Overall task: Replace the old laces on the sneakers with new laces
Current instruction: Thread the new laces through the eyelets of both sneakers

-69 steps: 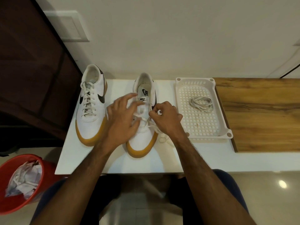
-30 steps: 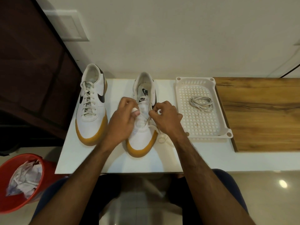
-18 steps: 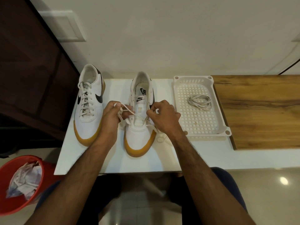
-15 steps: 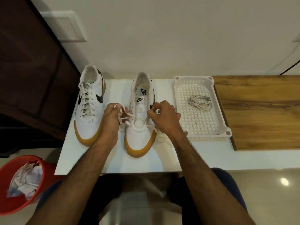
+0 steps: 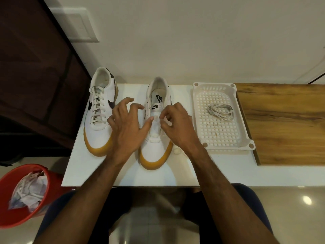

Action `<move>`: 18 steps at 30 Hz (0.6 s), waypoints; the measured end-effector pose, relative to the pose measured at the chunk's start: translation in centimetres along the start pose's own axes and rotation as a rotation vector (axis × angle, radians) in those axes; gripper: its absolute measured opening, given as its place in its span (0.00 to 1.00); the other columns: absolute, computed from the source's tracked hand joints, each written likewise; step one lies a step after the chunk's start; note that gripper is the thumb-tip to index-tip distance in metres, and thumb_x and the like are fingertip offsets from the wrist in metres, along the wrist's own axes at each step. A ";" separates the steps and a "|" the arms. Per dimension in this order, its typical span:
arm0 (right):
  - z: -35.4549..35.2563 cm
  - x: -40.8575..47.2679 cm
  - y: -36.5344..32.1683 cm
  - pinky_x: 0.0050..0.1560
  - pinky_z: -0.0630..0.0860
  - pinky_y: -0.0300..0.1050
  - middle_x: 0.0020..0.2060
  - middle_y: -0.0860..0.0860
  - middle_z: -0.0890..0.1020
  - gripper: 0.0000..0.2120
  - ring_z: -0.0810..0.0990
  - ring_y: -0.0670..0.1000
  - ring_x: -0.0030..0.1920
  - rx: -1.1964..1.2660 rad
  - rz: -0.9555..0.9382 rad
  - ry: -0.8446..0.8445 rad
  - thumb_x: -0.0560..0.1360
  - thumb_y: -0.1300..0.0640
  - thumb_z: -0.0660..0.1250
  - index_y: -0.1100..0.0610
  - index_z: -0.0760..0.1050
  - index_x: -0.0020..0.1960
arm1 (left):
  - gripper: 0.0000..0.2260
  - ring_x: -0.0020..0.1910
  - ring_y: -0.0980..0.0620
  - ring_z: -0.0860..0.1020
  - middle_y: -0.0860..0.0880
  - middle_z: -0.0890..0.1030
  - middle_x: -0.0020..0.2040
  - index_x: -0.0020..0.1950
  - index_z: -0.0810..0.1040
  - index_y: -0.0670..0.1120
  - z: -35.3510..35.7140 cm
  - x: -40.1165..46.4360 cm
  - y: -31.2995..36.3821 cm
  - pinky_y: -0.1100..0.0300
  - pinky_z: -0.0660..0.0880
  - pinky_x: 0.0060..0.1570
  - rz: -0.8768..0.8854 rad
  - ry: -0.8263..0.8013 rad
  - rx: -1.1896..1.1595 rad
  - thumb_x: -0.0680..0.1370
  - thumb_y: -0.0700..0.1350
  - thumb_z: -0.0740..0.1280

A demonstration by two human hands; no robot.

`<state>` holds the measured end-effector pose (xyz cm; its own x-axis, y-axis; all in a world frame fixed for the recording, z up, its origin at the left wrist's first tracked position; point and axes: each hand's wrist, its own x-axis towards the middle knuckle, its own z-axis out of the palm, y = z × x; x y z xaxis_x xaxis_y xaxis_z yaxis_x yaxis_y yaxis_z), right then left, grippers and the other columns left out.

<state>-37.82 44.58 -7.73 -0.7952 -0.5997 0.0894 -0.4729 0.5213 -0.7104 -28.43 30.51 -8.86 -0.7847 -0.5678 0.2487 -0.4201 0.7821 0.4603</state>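
Left hand (image 5: pixel 126 127) has let go of the lace, fingers now spread; right hand (image 5: pixel 177 124) pinches it over the middle sneaker (image 5: pixel 154 143); threading continues

Table (image 5: pixel 123 175): carries two sneakers and a tray.
Laced sneaker (image 5: pixel 100 111): leftmost.
Unlaced sneaker (image 5: pixel 155 138): between laced sneaker and tray.
Tray (image 5: pixel 246 138): right, holding coiled laces (image 5: pixel 220 111).
Bucket (image 5: pixel 22 194): floor, lower left.
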 end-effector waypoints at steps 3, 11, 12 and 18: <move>0.0 -0.2 -0.5 0.58 0.72 0.54 0.46 0.47 0.73 0.05 0.74 0.50 0.52 -0.142 -0.099 -0.177 0.77 0.53 0.69 0.50 0.83 0.51 | 0.19 0.59 0.46 0.72 0.48 0.74 0.58 0.63 0.74 0.50 -0.1 0.2 0.3 0.51 0.59 0.53 0.027 -0.020 0.041 0.77 0.59 0.69; 0.0 -0.3 -1.0 0.54 0.69 0.51 0.46 0.48 0.75 0.07 0.73 0.52 0.54 -0.251 -0.158 -0.232 0.77 0.50 0.72 0.46 0.86 0.53 | 0.14 0.42 0.59 0.82 0.56 0.84 0.40 0.57 0.82 0.51 -1.0 1.1 -0.8 0.59 0.78 0.52 -0.210 -0.228 -0.339 0.74 0.53 0.76; 0.2 -0.4 -1.2 0.54 0.69 0.51 0.46 0.48 0.76 0.07 0.73 0.52 0.53 -0.256 -0.161 -0.221 0.77 0.50 0.71 0.47 0.86 0.53 | 0.13 0.41 0.61 0.82 0.55 0.84 0.39 0.57 0.83 0.50 -1.2 1.1 -0.8 0.68 0.77 0.47 -0.223 -0.236 -0.379 0.74 0.51 0.76; 1.5 -0.8 -1.4 0.53 0.69 0.51 0.50 0.50 0.74 0.08 0.73 0.52 0.53 -0.372 -0.187 -0.163 0.76 0.50 0.69 0.52 0.81 0.52 | 0.11 0.40 0.63 0.82 0.54 0.85 0.38 0.55 0.84 0.51 -1.2 1.2 -1.0 0.77 0.71 0.39 -0.241 -0.239 -0.424 0.74 0.50 0.77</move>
<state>-35.92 43.40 -7.85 -0.6273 -0.7764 0.0603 -0.7307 0.5600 -0.3906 -28.35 28.74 -8.00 -0.7915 -0.6054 -0.0839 -0.4188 0.4372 0.7959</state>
